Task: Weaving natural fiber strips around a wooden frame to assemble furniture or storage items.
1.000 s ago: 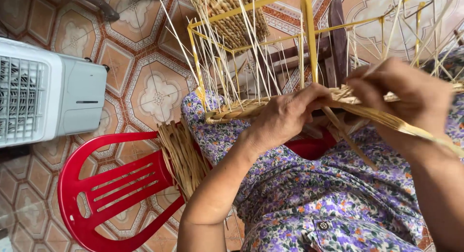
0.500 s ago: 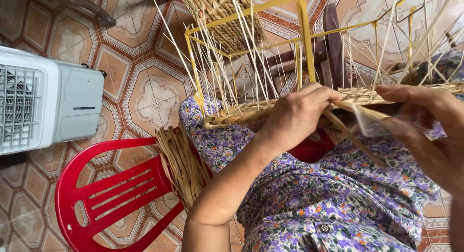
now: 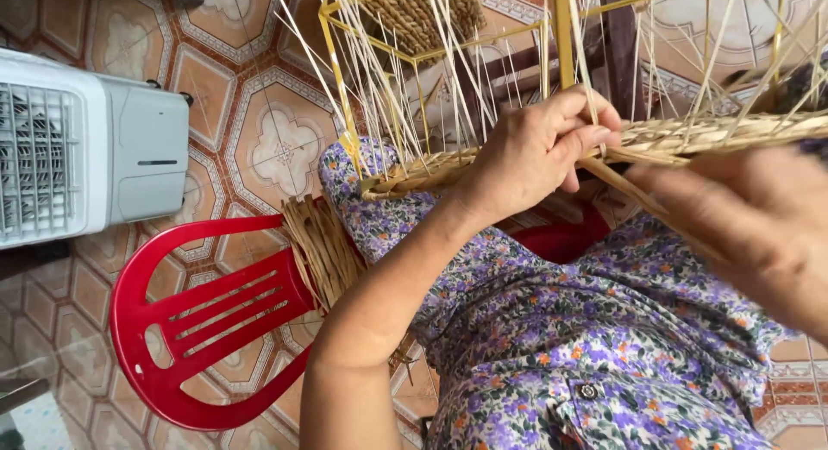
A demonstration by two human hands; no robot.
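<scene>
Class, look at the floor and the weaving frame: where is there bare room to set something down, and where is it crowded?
Free: tiled floor between the white fan unit and the yellow frame. Crowded: the lap, filled by the woven strip, left hand and right hand.

The left hand grips the woven band of a half-made basket, which lies across the person's lap. Stakes stand up from the band, behind the grip, inside a wire frame. Just right of the grip, the right hand touches a loose strand. A bundle of fibre lies left of and below the grip, on a plastic chair. Far left of it stands a box-shaped appliance on the tiled floor.
</scene>
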